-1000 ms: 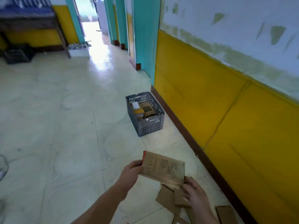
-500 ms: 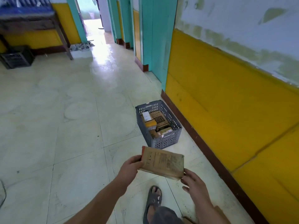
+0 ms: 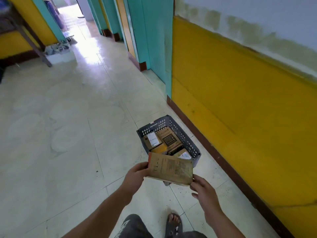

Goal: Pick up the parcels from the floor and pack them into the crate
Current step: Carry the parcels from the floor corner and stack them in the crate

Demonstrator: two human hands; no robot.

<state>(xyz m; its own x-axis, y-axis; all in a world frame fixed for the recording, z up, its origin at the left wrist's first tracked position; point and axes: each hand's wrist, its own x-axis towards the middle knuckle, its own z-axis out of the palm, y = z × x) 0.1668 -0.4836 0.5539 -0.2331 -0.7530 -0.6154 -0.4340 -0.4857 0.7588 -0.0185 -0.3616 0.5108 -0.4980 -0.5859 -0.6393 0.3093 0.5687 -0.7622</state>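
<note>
Head view, lower centre: both forearms reach forward. The left hand (image 3: 135,176) curls round the left edge of the flat brown parcel (image 3: 170,168), which overlaps the near end of the grey crate (image 3: 187,140). The right hand (image 3: 204,191), fingers loosely spread, sits at the parcel's lower-right corner; contact is unclear.

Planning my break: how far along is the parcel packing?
Several cardboard parcels lie in the grey plastic crate. The left hand grips a flat brown parcel near it, right hand at its corner; not yet dropped in. Floor parcels are out of view.
</note>
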